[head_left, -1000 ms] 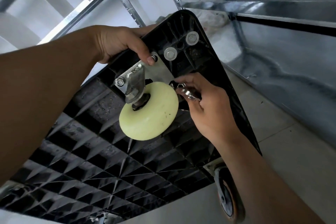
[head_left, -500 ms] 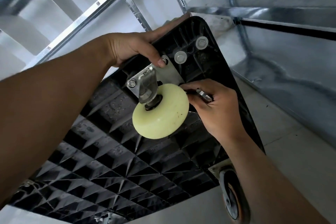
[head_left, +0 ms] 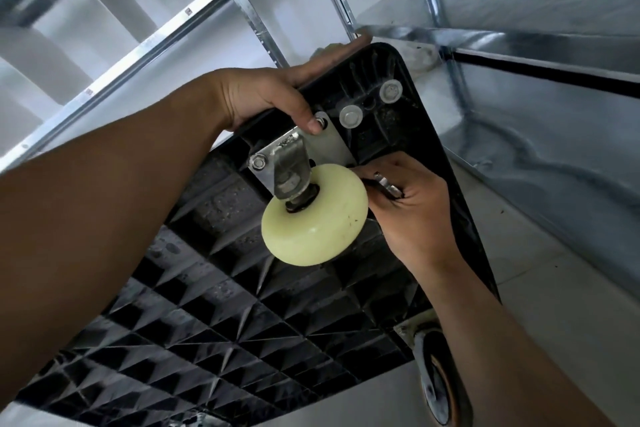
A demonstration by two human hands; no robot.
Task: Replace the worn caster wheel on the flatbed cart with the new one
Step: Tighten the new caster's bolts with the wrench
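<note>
The cart [head_left: 242, 322] is clamped steady by the left hand [head_left: 263, 97]; a wrench [head_left: 388, 185] is gripped in the right hand [head_left: 415, 215], fingers curled, behind the caster wheel [head_left: 318, 222].

**Materials & finish**

Cart deck [head_left: 242, 340] underside: black moulded plastic, matt, ribbed grid, dusty in spots. Caster wheel [head_left: 322, 229], centre: pale yellow-green plastic, smooth, slight sheen, few dark specks. Mounting plate [head_left: 332, 146]: bright flat metal, semi-gloss. Fork [head_left: 291, 163]: duller grey metal. Nut [head_left: 258, 162]: shiny metal. Small tool [head_left: 388, 185], centre right: polished metal. Second wheel [head_left: 440, 388], lower right: dark, rubber-like, scuffed. Panels [head_left: 536, 114], upper right: sheet metal w/ mottled sheen.
</note>
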